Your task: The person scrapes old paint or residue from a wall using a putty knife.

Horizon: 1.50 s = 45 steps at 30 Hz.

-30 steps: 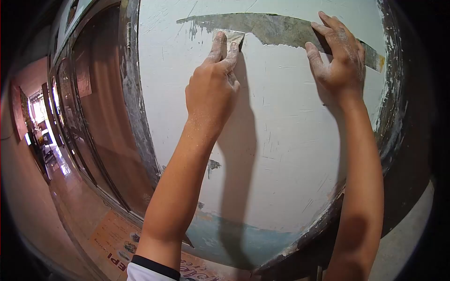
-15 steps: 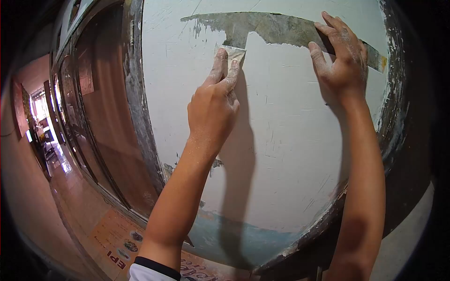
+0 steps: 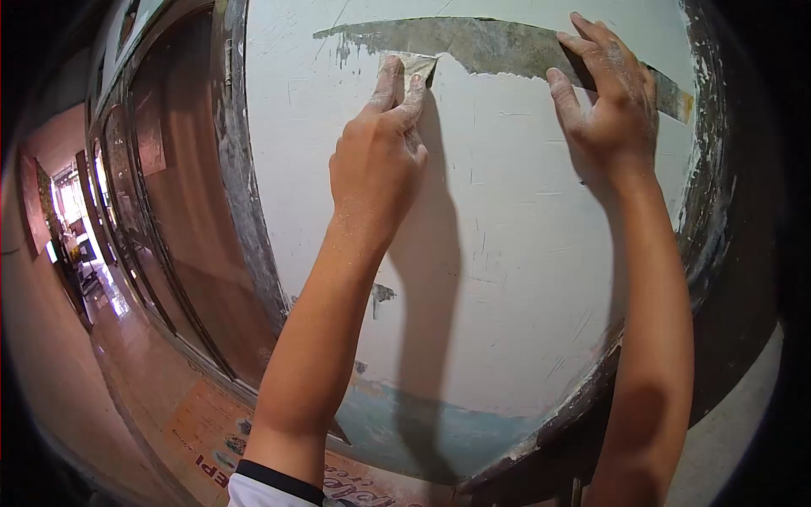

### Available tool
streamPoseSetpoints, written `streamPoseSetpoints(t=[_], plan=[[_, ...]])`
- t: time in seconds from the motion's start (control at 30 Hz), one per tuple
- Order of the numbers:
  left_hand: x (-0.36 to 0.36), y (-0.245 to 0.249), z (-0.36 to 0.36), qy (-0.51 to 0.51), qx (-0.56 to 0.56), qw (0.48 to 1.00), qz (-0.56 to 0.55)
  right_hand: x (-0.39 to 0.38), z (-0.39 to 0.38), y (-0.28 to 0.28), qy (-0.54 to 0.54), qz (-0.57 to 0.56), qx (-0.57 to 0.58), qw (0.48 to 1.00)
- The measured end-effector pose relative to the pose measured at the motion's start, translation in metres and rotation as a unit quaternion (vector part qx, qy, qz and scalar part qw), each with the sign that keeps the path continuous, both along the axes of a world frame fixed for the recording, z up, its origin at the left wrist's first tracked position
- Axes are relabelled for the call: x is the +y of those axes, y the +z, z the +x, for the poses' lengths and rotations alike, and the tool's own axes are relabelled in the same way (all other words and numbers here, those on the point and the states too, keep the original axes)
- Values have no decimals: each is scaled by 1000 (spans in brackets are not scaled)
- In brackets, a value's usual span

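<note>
My left hand (image 3: 376, 152) is closed around a flat, whitish scraper (image 3: 418, 64), with two dusty fingers stretched along its blade; the thumb and handle are hidden. The blade rests against a white-coated panel (image 3: 498, 220), at the lower edge of a bare grey strip (image 3: 486, 44) that runs across the panel's upper part. White dust covers my fingers and wrist. My right hand (image 3: 612, 101) lies open on the panel, fingers apart, its fingertips over the right part of that strip.
A worn dark frame (image 3: 714, 169) borders the panel on the right, and another edge (image 3: 236, 144) on the left. Further left stand brown glazed doors (image 3: 182, 186) and a bright passage. A printed orange mat (image 3: 203, 431) lies on the floor below.
My left hand has pushed the scraper upward on the panel, up to the grey strip. My right hand stays in its place on the panel. The view has shifted slightly.
</note>
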<state>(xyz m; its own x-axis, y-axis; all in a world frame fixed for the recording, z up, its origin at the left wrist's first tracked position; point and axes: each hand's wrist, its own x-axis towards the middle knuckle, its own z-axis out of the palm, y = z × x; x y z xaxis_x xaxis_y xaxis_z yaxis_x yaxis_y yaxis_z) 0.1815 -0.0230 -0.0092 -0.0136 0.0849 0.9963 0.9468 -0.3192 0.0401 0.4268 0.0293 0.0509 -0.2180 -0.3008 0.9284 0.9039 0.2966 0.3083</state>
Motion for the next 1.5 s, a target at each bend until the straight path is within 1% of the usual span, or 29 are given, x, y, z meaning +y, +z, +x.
streamPoseSetpoints(t=[0.03,0.1,0.2,0.27,0.3,0.43,0.53,0.6,0.67,0.77,0.93,1.0,1.03,1.13,1.2,1.27,1.33,1.4,1.43,1.5], plan=[[-1,2,1,1,-14,1000,-20,0,0,0,2,-3,1,1000],[0,6,1,1,-12,1000,-19,-3,0,1,22,-13,-4,1000],[3,6,0,-6,-14,1000,-13,-2,0,1,18,-7,-6,1000],[2,3,0,0,-25,999,-33,-5,0,1,22,-14,-4,1000],[0,-1,0,-4,-11,1000,3,-6,-1,1,25,-21,-3,999],[7,-33,-2,1,-25,999,20,-3,1,2,20,-9,-9,1000],[7,-42,-3,-1,-16,999,31,-3,-1,1,20,-10,-5,1000],[7,-41,-3,-5,-21,1000,19,-2,-1,1,-4,0,2,1000],[7,-39,-2,22,-8,999,22,-1,1,2,2,-5,-5,1000],[3,-34,-2,11,-14,1000,3,-1,1,3,7,2,-10,1000],[6,-21,-2,17,-6,999,27,-2,0,2,16,-3,-8,1000],[2,-15,0,12,-10,1000,-11,-2,-1,2,21,-3,-3,1000],[4,-13,0,-2,-8,1000,3,-4,-2,1,20,-6,0,1000],[-2,-6,5,11,-14,1000,-11,-1,0,3,21,-5,-3,1000],[3,2,4,7,-7,1000,2,-4,-1,2,21,-6,-1,1000],[-3,9,7,24,-27,999,-35,-6,-1,1,21,-8,0,1000],[0,7,4,29,-14,999,-27,-6,-2,1,25,-15,3,1000],[0,2,2,-1,-11,1000,-9,-5,0,1,22,-12,1,1000],[-1,-4,2,5,-3,1000,5,-5,0,2,20,-9,-2,1000],[-8,-20,3,0,-8,1000,-13,-5,1,2,29,-12,-6,999]])
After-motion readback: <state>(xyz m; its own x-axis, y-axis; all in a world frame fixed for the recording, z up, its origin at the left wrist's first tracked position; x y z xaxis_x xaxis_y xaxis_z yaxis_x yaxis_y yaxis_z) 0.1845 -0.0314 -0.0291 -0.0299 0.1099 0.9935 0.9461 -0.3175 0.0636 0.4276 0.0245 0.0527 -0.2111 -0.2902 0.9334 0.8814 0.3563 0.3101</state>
